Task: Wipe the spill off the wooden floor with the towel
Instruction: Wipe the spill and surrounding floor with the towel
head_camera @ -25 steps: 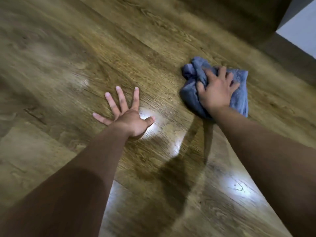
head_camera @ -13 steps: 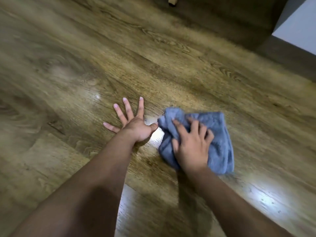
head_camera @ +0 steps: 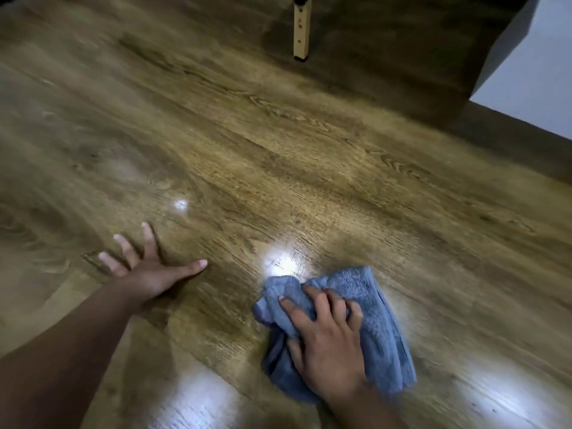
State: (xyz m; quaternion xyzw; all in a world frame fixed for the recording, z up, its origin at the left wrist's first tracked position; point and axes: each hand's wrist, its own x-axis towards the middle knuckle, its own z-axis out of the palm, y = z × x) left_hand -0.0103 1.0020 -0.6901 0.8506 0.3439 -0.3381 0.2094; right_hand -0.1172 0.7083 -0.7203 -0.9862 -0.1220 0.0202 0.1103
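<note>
A crumpled blue towel (head_camera: 379, 323) lies on the wooden floor (head_camera: 278, 156) at the lower middle. My right hand (head_camera: 325, 342) is on top of it, its fingers curled into the bunched cloth. To the left, my left hand (head_camera: 148, 267) lies flat on the boards with its fingers spread, holding nothing. A bright glossy patch (head_camera: 283, 258) shines on the floor just beyond the towel; I cannot tell whether it is wet or only a reflection of light.
A pale wooden furniture leg (head_camera: 301, 29) stands at the top middle, with dark shadow behind it. A white wall (head_camera: 532, 69) and dark skirting meet the floor at the top right. More bright reflections show on the boards near me.
My right hand has dragged the towel from the far right toward me, first close beside the left hand, now a little apart from it. The left hand stays pressed flat on the floor.
</note>
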